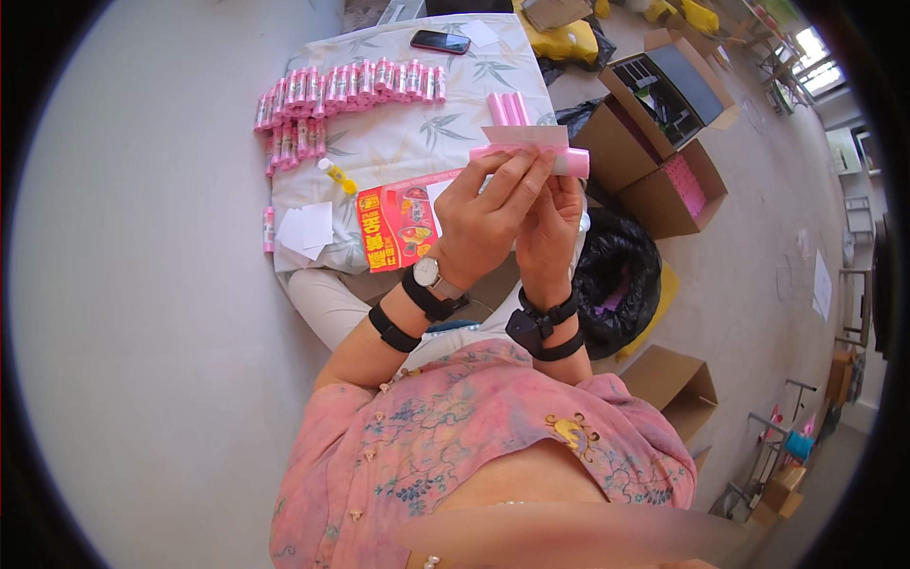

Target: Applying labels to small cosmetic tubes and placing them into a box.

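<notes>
Above the table's right edge, my two hands hold a pink roll (573, 163) lying crosswise. My left hand (493, 194) has its fingers pinched over the roll, where a white paper label (524, 136) stands out from its far side. Around the near side curl the fingers of my right hand (550, 232), partly hidden behind the left. Just beyond lie several plain pink rolls (508, 109) side by side. Left of my hands are a red printed sheet (393, 228), a yellow glue stick (337, 176) and loose white paper slips (305, 230).
A stack of labelled pink rolls (351, 87) covers the table's far left, and one roll (268, 229) lies at the left edge. A phone (441, 42) is at the back. To the right stand a black-lined bin (626, 251) and open cardboard boxes (621, 142).
</notes>
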The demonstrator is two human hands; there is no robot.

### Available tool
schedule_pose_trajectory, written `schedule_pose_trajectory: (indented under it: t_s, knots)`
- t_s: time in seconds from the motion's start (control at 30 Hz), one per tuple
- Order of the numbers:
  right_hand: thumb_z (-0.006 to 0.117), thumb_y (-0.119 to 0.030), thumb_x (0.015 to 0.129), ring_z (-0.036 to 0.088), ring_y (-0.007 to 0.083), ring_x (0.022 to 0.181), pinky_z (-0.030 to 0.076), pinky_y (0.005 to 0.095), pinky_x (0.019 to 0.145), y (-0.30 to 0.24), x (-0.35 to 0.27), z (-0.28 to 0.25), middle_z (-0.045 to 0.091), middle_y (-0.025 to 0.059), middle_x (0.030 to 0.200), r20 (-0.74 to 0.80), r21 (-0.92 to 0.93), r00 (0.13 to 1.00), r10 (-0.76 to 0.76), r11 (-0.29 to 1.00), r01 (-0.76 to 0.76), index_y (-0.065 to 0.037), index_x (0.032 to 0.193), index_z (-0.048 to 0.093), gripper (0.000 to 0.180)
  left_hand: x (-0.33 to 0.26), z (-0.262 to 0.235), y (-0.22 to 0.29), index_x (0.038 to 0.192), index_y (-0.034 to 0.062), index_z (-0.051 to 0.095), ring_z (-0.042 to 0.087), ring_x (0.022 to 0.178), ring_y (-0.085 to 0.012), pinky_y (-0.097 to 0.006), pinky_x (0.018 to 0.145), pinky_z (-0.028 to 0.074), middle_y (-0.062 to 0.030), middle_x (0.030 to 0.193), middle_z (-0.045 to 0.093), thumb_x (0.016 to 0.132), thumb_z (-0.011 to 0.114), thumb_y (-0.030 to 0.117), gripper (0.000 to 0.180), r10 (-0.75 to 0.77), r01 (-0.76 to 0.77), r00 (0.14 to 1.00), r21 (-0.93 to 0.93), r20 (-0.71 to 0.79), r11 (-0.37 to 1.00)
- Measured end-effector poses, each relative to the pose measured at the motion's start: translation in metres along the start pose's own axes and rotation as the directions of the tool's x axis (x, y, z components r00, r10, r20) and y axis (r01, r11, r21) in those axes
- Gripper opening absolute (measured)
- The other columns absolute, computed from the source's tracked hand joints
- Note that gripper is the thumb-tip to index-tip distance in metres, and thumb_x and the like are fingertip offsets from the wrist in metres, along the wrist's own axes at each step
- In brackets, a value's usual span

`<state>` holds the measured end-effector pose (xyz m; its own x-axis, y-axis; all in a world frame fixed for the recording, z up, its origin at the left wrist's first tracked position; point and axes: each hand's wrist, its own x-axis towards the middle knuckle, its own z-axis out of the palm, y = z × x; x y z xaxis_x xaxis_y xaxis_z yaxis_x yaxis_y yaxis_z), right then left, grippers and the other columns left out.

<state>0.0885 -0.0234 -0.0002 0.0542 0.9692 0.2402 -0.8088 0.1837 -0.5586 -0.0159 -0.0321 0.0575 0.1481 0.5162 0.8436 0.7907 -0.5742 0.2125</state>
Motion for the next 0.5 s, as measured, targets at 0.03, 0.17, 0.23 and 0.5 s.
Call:
schedule_pose_trajectory:
  t_s: [0.03, 0.17, 0.23, 0.5]
  knots:
    - [0.058, 0.002, 0.102, 0.066, 0.0183, 0.116, 0.054, 0.0308, 0.096, -0.0013, -0.0002, 0.0023, 0.066, 0.0115, 0.132, 0.005, 0.004, 1.0, -0.001, 1.0, 0.001, -0.001, 0.142, 0.051, 0.041, 0.0006, -0.0007, 0.0002, 0.121, 0.0129, 0.076, 0.068, 0.097, -0.0211, -0.031, 0.079, 0.06, -0.0014, 0.115, 0.073, 0.076, 0.071, 0.004, 0.046, -0.006, 0.006, 1.0, -0.006, -0.002, 1.0]
    - [0.059, 0.003, 0.101, 0.066, 0.0194, 0.118, 0.054, 0.0322, 0.099, -0.0038, 0.0006, 0.0058, 0.066, 0.0119, 0.132, -0.002, -0.008, 1.0, -0.014, 1.0, 0.014, 0.0, 0.139, 0.053, 0.039, 0.0015, -0.0002, 0.0004, 0.121, 0.0162, 0.076, 0.068, 0.095, -0.0199, -0.03, 0.077, 0.06, 0.001, 0.112, 0.074, 0.076, 0.07, 0.001, 0.048, -0.05, 0.05, 0.999, -0.039, 0.002, 0.998]
    - [0.06, 0.004, 0.1, 0.066, 0.0196, 0.118, 0.054, 0.0322, 0.099, -0.0041, 0.0006, 0.0034, 0.067, 0.0121, 0.131, 0.001, -0.007, 1.0, -0.01, 1.0, 0.01, 0.0, 0.138, 0.054, 0.039, 0.0022, -0.0018, 0.0005, 0.121, 0.0165, 0.076, 0.068, 0.094, -0.0198, -0.031, 0.077, 0.06, 0.0014, 0.112, 0.074, 0.076, 0.07, 0.0, 0.049, -0.058, 0.058, 0.998, -0.052, 0.006, 0.997]
    - [0.063, 0.001, 0.1, 0.066, 0.0188, 0.118, 0.053, 0.0321, 0.101, -0.0064, 0.0035, 0.0046, 0.068, 0.0101, 0.129, 0.058, -0.089, 0.998, -0.023, 0.996, 0.028, -0.002, 0.138, 0.055, 0.039, 0.004, -0.0066, -0.0065, 0.12, 0.0152, 0.076, 0.067, 0.091, -0.0214, -0.032, 0.073, 0.058, 0.0004, 0.109, 0.074, 0.074, 0.07, -0.003, 0.05, -0.087, 0.091, 0.996, -0.111, 0.037, 0.99]
